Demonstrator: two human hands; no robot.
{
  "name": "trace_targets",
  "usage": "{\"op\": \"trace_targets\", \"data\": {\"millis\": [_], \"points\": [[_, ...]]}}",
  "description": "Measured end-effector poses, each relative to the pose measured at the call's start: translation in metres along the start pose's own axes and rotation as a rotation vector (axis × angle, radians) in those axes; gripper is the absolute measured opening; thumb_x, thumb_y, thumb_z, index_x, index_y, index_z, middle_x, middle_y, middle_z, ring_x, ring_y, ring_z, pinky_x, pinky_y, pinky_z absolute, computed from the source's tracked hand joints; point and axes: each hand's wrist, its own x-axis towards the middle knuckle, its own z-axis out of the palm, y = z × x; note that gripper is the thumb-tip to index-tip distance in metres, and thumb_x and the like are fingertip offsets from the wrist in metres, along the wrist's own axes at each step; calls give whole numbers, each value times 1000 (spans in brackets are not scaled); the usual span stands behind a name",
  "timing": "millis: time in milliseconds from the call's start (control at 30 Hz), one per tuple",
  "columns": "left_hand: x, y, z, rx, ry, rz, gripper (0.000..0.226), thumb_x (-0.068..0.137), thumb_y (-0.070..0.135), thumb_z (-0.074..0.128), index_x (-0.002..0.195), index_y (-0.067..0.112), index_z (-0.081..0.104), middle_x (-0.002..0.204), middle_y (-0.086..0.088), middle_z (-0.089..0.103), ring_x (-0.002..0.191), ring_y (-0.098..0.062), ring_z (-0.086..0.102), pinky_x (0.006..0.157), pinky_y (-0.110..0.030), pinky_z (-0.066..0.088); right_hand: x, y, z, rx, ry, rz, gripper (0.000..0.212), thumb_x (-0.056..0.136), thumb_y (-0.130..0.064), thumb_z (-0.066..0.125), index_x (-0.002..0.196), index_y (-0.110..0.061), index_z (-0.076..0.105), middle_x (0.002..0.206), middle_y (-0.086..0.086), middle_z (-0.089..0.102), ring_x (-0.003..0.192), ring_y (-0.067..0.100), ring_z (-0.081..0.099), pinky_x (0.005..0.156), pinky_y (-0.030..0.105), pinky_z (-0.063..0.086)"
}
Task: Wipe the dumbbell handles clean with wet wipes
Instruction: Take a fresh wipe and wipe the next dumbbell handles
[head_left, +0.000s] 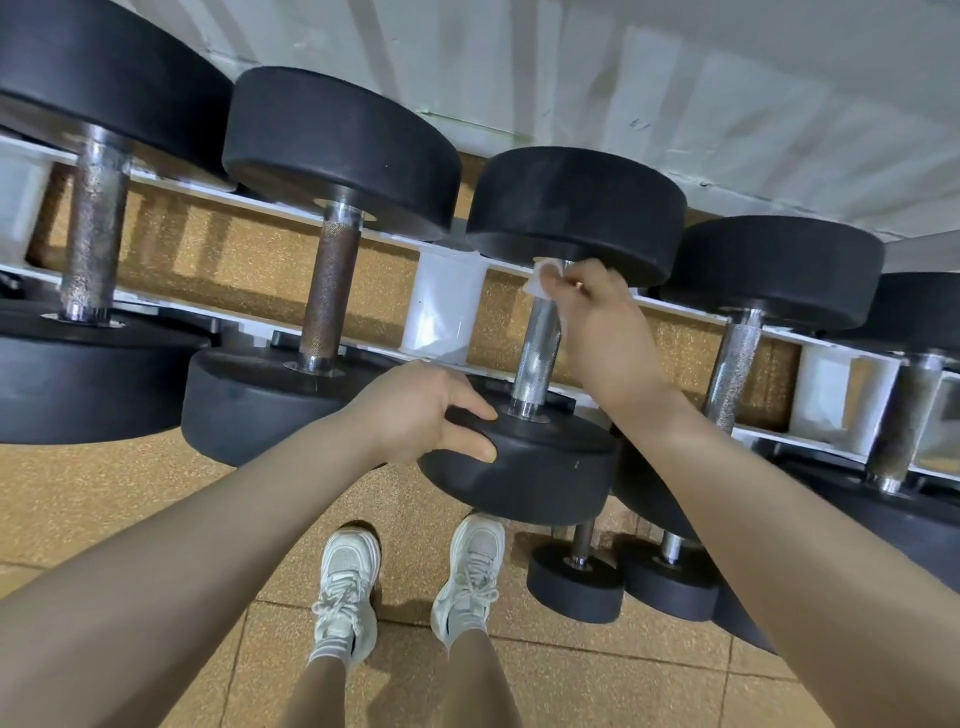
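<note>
A row of black dumbbells lies across a white rack (447, 306). The middle dumbbell has a shiny knurled handle (535, 358). My right hand (597, 317) holds a white wet wipe (545, 275) wrapped round the far end of that handle, just under the far head (576, 208). My left hand (426, 410) grips the edge of the near head (530, 467), thumb on its side and fingers on top. Two dumbbells to the left have rusty brown handles (330, 296), (93, 234). Another with a silver handle (735, 369) sits to the right.
Smaller dumbbells (576, 577) stand on the lower level by my right foot. My white sneakers (410, 582) are on the cork-coloured tiled floor (104, 493). A white wall (675, 78) rises behind the rack.
</note>
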Motion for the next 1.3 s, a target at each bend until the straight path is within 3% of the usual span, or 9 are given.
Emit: {"op": "trace_targets", "data": {"millis": [167,333,467,600,800,933,1067,1200,1300], "points": [[0,-2,2,-12,20,7,50,68,44,75,114,25,66,119,7,63,111,-10,55,100,-29,39,1,-2,10,-361,-262,-279,50,84,7,47,131,-10,48,139,5,36,128,27,29,98,37,41],[1,-2,1,-46,20,11,51,67,43,76,113,25,67,116,7,63,109,-10,55,99,-31,40,-18,-6,6,-179,-545,-323,34,92,-7,37,121,-11,54,127,7,46,119,23,37,98,33,36],[1,-2,0,-51,5,-7,50,67,43,77,112,26,67,115,9,63,108,-10,55,99,-30,41,17,-2,-10,-304,-225,-239,51,82,8,50,127,-15,52,134,3,45,122,24,41,97,34,44],[0,-2,1,-46,13,5,51,66,44,76,112,25,67,113,7,64,107,-11,56,98,-32,41,25,-18,9,-618,-121,-141,31,61,-6,72,91,-16,68,89,0,67,87,17,63,60,26,48],[2,-1,-1,-10,-10,10,50,68,43,75,113,25,67,115,6,63,107,-12,56,97,-33,41,-14,5,12,36,-534,-253,28,92,-7,49,110,-17,68,115,10,62,106,26,59,94,35,46],[5,-1,-3,-21,-42,-25,49,66,44,76,112,28,67,114,8,63,106,-12,56,97,-34,43,-18,33,4,673,48,473,32,90,5,47,109,-9,68,115,2,64,98,10,58,89,15,44],[4,0,-2,-39,-30,-18,48,66,42,76,111,27,68,111,8,64,105,-11,56,96,-34,42,21,36,19,1229,-23,912,30,91,7,45,108,-8,65,93,3,66,70,9,53,64,19,44],[3,0,-1,-33,-6,-4,47,67,40,76,111,25,68,112,7,64,106,-10,56,97,-31,40,20,24,35,1202,-51,905,42,88,13,39,121,-4,58,81,0,58,65,9,48,63,17,42],[3,2,-2,-30,-7,-8,46,67,39,77,110,25,69,109,8,65,104,-8,56,96,-30,40,-8,26,36,900,-294,801,42,83,17,38,118,6,58,105,18,66,80,23,61,71,25,49]]}}
